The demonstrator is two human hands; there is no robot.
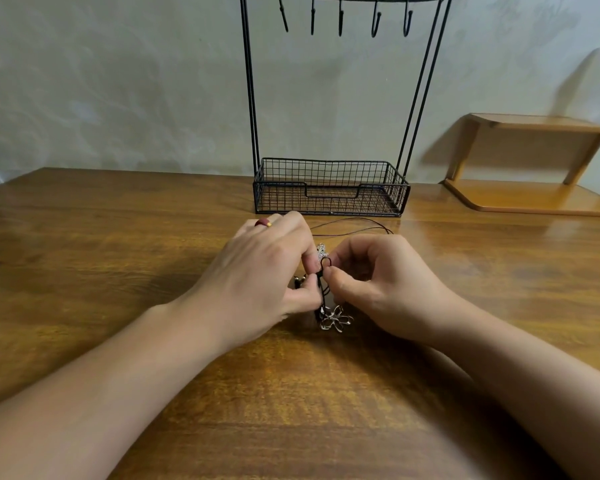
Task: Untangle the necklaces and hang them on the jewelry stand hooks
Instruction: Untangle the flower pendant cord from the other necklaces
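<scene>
Both hands meet at frame centre, low over the wooden table (pixel 153 237). Left hand (pixel 264 271) has thumb and forefinger pinched on the black cord (pixel 321 289) just below a small loop (pixel 327 262) that sticks up between the two hands. Right hand (pixel 381 285) has its fingers curled in and its thumb tip pressed against the same cord from the other side, so both are clamped on it.

Tangle sits right under the fingers: a clump of silver chain (pixel 322 250) behind the loop, and a wire flower pendant (pixel 336 317) lying on the table just below the hands. A dark bit (pixel 298 281) peeks out under the left hand (can't tell what it is). The rest of the cord runs in a slack arc (pixel 354 226) toward the upper right of the hands.

Jewelry stand (pixel 331 188) is at top centre, its wire basket base on the table, hooks (pixel 376 20) along the top bar, all bare. So nothing hung yet, still in the untangle phase.

My read on doing this step well: keep the left pinch fixed as anchor, widen the loop instead of pulling it tight, then feed the chain back through it. Pulling on the slack arc would likely cinch the knot. Keep the pendant resting on the table so its weight doesn't drag
</scene>
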